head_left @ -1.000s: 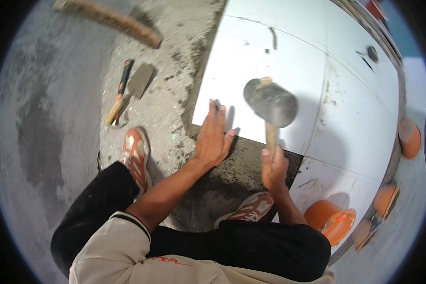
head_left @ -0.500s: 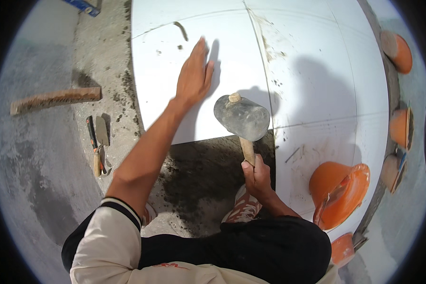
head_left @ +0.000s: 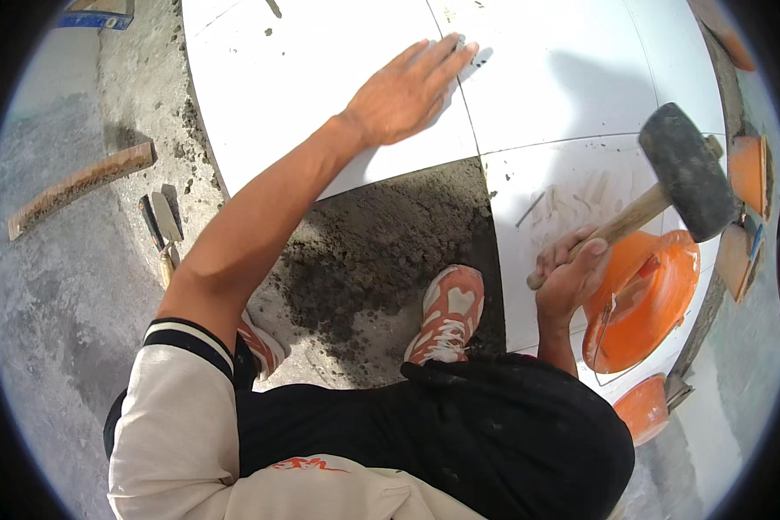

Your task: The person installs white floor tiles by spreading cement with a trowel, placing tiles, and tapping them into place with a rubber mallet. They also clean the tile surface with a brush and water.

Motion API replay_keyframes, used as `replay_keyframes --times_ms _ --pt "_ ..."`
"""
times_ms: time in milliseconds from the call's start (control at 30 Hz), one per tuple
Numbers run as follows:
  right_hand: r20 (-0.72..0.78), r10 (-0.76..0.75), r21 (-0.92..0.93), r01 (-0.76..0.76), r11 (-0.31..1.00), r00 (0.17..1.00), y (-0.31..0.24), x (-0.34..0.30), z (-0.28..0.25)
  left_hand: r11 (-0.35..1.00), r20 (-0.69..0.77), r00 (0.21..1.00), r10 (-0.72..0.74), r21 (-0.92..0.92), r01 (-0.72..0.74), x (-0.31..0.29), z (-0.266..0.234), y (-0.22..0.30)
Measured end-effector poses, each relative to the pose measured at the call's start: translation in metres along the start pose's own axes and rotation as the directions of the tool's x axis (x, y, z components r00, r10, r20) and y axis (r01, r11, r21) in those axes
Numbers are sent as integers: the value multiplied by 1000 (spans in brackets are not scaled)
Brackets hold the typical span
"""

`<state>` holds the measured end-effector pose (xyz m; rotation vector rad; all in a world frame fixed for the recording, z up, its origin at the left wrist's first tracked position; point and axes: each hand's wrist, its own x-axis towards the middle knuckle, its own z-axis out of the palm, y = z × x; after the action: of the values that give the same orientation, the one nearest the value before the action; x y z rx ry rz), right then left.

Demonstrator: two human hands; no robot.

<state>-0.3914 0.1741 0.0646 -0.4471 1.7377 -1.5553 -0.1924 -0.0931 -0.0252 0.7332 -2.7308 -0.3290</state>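
At centre right the right hand [head_left: 572, 273] has its grip wrapped round a wooden-handled mallet [head_left: 685, 173] beside an orange bucket [head_left: 654, 325], which a careless swing could clip; the left hand [head_left: 400, 95], fingers extended and holding nothing, lies over a white tile [head_left: 277, 113] at upper centre, where a stray blow could bruise it. Dark, crumbly mortar [head_left: 381, 225] meets the tile's edge mid-frame, and rough grey floor [head_left: 52, 347] spans the left.

Left hand [head_left: 400, 94] apparently flat, right hand [head_left: 574, 279] clenched
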Motion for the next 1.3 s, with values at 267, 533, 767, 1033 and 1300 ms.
replay_keyframes --times_ms 267,533,767,1033,1300 --pt "-21 -94 -23 94 995 995 -9 -2 -5 986 171 984 56 -164 -28 -44 -13 81" --pt "187 -132 -86 151 985 973 -28 -20 -16 911 105 994 16 -412 29 -112 -20 103" --pt "392 -12 75 -19 997 920 -73 -22 -2 904 -9 959 -282 -338 262 -129 -44 88" --pt "366 -222 187 162 969 904 -94 -20 -8 978 15 979 -206 -35 206 -74 -28 88" --pt "81 -167 -243 182 953 983 -77 -20 -14 981 129 976 -175 111 161 -56 -9 89"
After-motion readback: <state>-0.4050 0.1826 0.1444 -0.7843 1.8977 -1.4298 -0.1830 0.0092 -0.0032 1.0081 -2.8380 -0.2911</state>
